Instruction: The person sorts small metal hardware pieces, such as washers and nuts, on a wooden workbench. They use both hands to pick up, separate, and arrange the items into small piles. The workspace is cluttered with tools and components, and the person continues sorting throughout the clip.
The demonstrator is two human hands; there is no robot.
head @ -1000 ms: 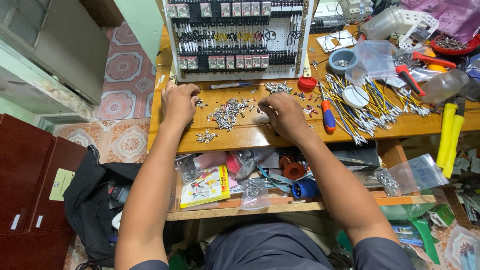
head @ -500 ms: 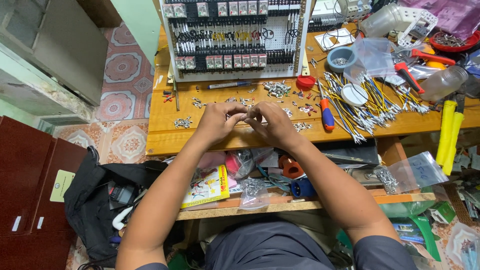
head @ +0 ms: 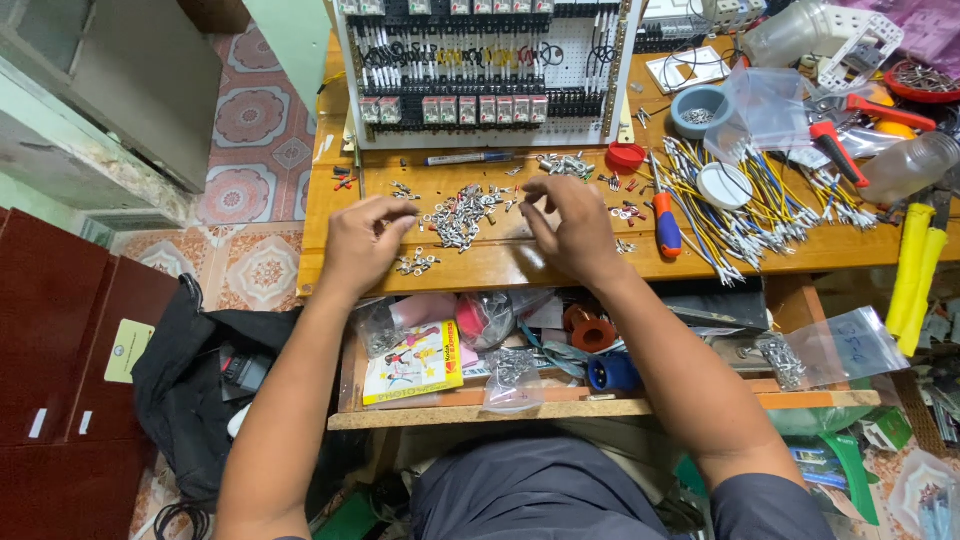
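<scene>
Shiny little metal bits [head: 462, 212] lie piled on the wooden table [head: 560, 262] between both hands. The left hand [head: 362, 245] curls half shut beside them. The right hand [head: 572, 225] pinches one bit. A clear plastic bag [head: 838, 348] and a yellow picture booklet [head: 412, 362] sit in the open drawer below.

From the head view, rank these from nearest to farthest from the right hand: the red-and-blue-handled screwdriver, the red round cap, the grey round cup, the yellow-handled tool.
From the right hand:
1. Red-and-blue-handled screwdriver, just to its right.
2. Red round cap, beyond it, by the panel.
3. Grey round cup, farther back, to the right.
4. Yellow-handled tool, at the bench's far right edge.
</scene>
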